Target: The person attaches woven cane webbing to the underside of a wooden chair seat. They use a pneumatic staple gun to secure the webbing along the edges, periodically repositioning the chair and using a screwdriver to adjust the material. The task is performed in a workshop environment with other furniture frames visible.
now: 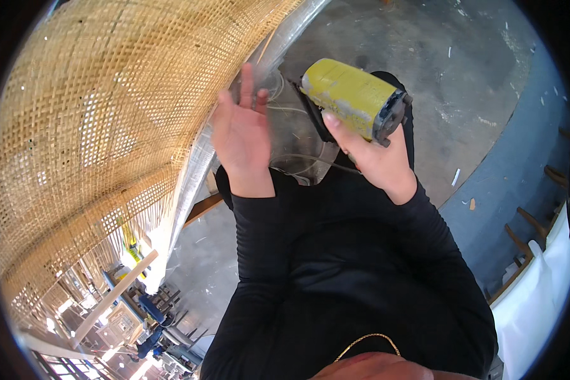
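In my right hand (386,161) is a staple gun (351,95) with a worn yellow-green body and black end parts. The thumb lies along its side, while the other fingers are hidden behind the tool. My left hand (244,136) is raised beside the edge of a large woven cane sheet (107,107), palm showing and fingers spread, slightly blurred. It holds nothing; whether the fingertips touch the sheet I cannot tell. Along the cane's edge runs a strip of clear plastic film (199,155).
Thin clear hose (291,158) loops over the grey floor (462,82) between my knees. Wooden legs (532,221) and white cloth (532,304) are at the right. A wooden bar (117,294) and cluttered workshop items lie at lower left.
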Motion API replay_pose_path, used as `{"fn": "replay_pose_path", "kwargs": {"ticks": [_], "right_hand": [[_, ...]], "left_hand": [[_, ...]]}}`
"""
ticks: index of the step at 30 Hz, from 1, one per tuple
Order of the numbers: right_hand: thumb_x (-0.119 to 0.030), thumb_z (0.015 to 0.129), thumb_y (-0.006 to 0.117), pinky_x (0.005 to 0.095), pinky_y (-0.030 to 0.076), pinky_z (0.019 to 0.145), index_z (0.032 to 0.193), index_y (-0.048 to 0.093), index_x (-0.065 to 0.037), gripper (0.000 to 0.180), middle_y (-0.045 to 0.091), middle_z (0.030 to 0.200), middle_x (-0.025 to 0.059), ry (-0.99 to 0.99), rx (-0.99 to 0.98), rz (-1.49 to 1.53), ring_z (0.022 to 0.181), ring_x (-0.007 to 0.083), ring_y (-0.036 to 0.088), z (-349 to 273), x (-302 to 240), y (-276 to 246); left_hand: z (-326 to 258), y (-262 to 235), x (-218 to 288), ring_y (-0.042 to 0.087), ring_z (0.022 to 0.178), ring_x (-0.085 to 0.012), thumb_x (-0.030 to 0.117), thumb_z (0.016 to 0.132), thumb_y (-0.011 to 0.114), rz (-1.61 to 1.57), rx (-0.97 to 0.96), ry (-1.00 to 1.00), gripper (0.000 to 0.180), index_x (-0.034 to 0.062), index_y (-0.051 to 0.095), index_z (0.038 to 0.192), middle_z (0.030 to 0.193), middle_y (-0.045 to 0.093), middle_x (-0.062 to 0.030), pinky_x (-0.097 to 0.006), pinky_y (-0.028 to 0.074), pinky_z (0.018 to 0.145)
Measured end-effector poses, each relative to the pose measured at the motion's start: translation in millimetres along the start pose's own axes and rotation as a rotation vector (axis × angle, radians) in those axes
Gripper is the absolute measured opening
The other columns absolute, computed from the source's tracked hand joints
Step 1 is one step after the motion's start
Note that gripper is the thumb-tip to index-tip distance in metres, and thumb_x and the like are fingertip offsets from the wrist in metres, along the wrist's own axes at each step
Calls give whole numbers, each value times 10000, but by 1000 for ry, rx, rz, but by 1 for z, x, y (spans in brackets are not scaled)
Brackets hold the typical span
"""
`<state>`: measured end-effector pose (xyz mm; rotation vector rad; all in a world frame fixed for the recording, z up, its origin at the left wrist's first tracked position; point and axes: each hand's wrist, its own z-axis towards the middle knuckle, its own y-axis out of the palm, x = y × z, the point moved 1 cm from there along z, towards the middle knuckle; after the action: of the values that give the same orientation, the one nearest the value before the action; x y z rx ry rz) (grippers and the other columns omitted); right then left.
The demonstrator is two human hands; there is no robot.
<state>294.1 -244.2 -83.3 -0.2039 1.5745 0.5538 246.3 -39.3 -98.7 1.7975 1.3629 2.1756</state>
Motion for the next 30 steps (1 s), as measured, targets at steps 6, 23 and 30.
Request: {"fn": "replay_pose_path", "kwargs": {"ticks": [6, 23, 30], "right_hand": [[-142, 984, 710, 252, 421, 673, 1188, 700, 27, 265, 629, 871, 2, -26, 68, -29, 742, 77, 530, 9, 18, 5], [-196, 1057, 582, 290, 383, 596, 1241, 600, 42, 301, 462, 656, 18, 123, -18, 120, 599, 114, 440, -13, 48, 16], [-182, 1063, 557, 301, 387, 634, 1191, 569, 53, 268, 455, 659, 36, 56, -182, -56, 617, 127, 442, -26, 36, 31]], "left_hand": [[-6, -13, 11, 481, 1423, -306, 204, 1056, 599, 51, 38, 35, 383, 132, 520, 1423, 1469, 540, -50, -429, 481, 959], [-9, -38, -5, 700, 1090, -234, 62, 889, 776, 29, 30, 92, 585, 38, 508, 1409, 1335, 645, -107, -353, 568, 817], [-61, -77, -11, 728, 993, -238, 265, 867, 798, 517, -185, 198, 367, 26, 710, 1131, 1117, 753, -138, -352, 565, 872]]}}
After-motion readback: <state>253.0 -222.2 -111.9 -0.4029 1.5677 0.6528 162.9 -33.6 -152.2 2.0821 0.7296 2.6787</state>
